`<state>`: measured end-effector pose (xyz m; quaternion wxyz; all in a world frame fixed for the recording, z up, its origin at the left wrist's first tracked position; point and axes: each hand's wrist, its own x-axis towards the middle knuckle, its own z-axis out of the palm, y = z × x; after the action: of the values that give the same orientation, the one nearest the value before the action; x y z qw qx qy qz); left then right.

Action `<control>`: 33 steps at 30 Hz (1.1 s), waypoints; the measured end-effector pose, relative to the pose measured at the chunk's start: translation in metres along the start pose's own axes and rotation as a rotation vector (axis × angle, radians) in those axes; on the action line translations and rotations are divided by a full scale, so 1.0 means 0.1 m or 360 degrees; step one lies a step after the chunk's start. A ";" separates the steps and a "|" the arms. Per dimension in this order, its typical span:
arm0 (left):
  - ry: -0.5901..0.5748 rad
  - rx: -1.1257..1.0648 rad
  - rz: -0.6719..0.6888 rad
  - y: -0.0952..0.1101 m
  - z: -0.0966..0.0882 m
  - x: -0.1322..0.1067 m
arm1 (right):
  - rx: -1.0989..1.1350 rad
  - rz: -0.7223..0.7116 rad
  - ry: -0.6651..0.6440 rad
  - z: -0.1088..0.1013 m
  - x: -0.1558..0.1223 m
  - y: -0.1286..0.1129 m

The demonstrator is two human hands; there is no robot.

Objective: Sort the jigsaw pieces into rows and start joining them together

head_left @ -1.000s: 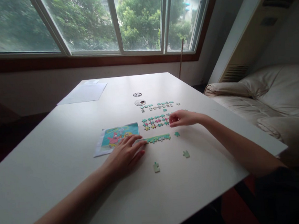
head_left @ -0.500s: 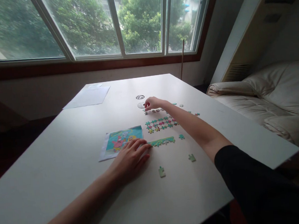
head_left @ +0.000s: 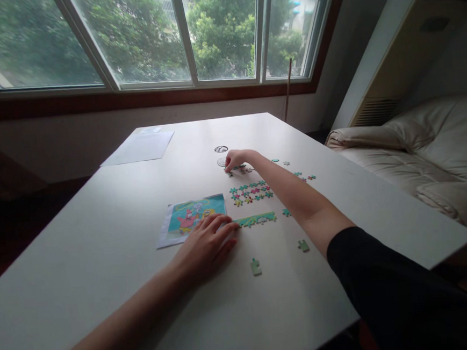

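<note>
My left hand lies flat with its fingers stretched out. It covers the lower right corner of a cartoon picture sheet, and its fingertips touch the left end of a joined strip of jigsaw puzzle pieces. Farther off, my right hand points down with fingers pinched at the left end of the far row of loose puzzle pieces; the piece at its fingertips is mostly hidden. Between the hands lie rows of loose green and pink puzzle pieces, partly behind my right forearm.
Two single green pieces lie nearer, one in front and one to the right. Round cable holes are behind my right hand. White paper rests at the table's far left. A cream sofa stands to the right.
My right fingertips have dipped slightly at the far row, and the right forearm now covers part of a loose green piece. My left hand stays put; the view has shifted a little.
</note>
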<state>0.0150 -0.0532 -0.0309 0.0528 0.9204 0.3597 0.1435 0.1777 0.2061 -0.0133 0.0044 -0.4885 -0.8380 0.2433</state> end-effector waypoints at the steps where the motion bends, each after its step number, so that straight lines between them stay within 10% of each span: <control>1: 0.0008 -0.0001 0.0002 0.00 0.00 0.00 | 0.0000 -0.0023 0.0013 0.00 -0.01 -0.01; 15: 0.0010 0.0038 0.0028 -0.01 0.02 0.00 | 0.0230 -0.0592 0.0462 0.13 -1.14 0.09; 21: 0.0051 0.0025 0.0044 -0.05 0.07 0.00 | 0.0272 -0.0573 0.0667 0.30 -1.80 0.23; 33: 0.0071 0.0047 0.0054 -0.03 0.06 0.00 | 0.0485 -0.0271 0.0431 0.45 -2.30 0.22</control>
<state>0.0145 -0.0512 -0.0371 0.0288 0.9236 0.3473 0.1594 0.3052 0.0079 -0.0092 0.2112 -0.4378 -0.8215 0.2980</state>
